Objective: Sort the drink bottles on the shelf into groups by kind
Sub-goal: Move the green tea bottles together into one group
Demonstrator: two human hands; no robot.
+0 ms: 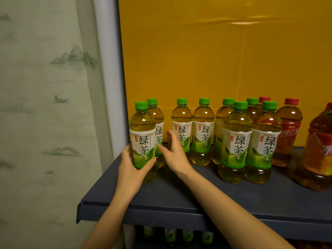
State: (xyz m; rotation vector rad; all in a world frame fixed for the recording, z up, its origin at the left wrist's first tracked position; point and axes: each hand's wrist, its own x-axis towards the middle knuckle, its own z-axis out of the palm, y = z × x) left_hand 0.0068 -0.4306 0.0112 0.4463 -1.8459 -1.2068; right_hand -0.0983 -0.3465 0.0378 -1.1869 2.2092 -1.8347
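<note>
- L hand (132, 168) wraps the lower label of the front-left green tea bottle (142, 139). Bottle upright at far left of the shelf (179, 194) (can't tell if base is lifted).
- R hand (173, 155) flat, fingers straight, holding nothing, between held bottle and next back-row green tea (181, 126). Contact w/ rear bottle (158, 121) unclear.
- Risk: open left edge is near; shoving further left could drop the base off.
- Risk: R hand sweep could clip back-row neighbours. Tall and narrow, prob. topple in a chain toward the red tea bottles (288, 133).
- Room: bare deck from rows to front lip, plus gap behind R hand. Right side crowded, green and red packed close.
</note>
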